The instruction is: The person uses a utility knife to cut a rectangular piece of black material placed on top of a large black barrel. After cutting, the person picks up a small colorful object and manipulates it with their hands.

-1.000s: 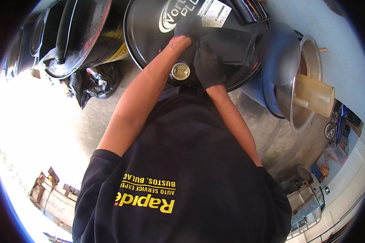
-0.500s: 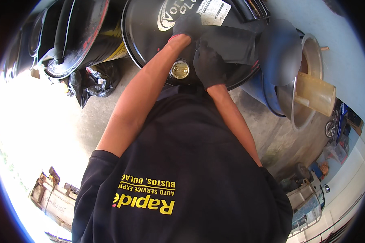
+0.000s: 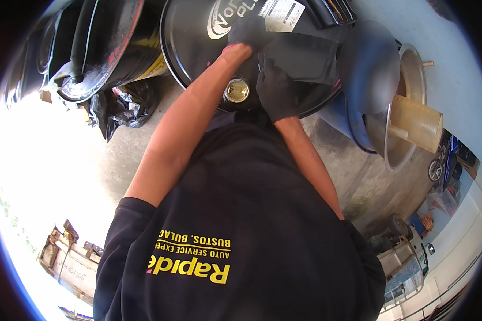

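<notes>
Right grip [image 3: 278,93] curled, left grip [image 3: 247,33] partly hidden, hold on dark panel [image 3: 308,58] extending to their right unclear

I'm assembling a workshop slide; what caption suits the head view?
Black-gloved left hand and right hand at a dark, smooth piece over a black drum; yellowish translucent jug at right.

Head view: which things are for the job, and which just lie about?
Seem part of the job:
gloved left hand
gloved right hand
unclear dark object at them
black drum beneath

Probably just lying about:
black plastic bag
translucent jug
metal basin
</notes>
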Action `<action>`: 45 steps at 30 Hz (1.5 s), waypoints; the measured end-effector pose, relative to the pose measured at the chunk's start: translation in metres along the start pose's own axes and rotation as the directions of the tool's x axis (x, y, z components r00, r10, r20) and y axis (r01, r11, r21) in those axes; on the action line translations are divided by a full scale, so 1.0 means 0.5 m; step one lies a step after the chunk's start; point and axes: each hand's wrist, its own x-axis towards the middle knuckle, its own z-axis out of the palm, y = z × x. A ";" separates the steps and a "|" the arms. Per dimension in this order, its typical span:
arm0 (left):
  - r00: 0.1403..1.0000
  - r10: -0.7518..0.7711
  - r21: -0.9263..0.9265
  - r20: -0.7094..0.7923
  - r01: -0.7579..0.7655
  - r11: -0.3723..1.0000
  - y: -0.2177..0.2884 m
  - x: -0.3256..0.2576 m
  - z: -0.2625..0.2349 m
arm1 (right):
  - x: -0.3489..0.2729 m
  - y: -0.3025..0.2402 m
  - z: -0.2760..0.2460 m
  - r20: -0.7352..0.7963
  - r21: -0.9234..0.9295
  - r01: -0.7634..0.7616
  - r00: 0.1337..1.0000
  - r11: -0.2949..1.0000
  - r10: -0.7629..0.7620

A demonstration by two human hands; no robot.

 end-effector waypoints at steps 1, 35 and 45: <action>1.000 0.009 -0.010 0.019 -0.009 1.000 -0.008 0.001 0.003 | -0.003 0.003 0.005 0.003 -0.027 0.001 1.000 1.000 -0.001; 0.997 0.080 0.077 -0.020 -0.078 0.994 0.003 0.004 0.015 | -0.116 0.001 0.003 -0.073 -0.132 -0.038 0.997 0.991 0.028; 0.994 0.105 0.094 -0.008 -0.103 0.990 0.000 0.007 0.016 | -0.133 0.009 0.013 -0.114 -0.120 0.011 0.993 0.993 -0.025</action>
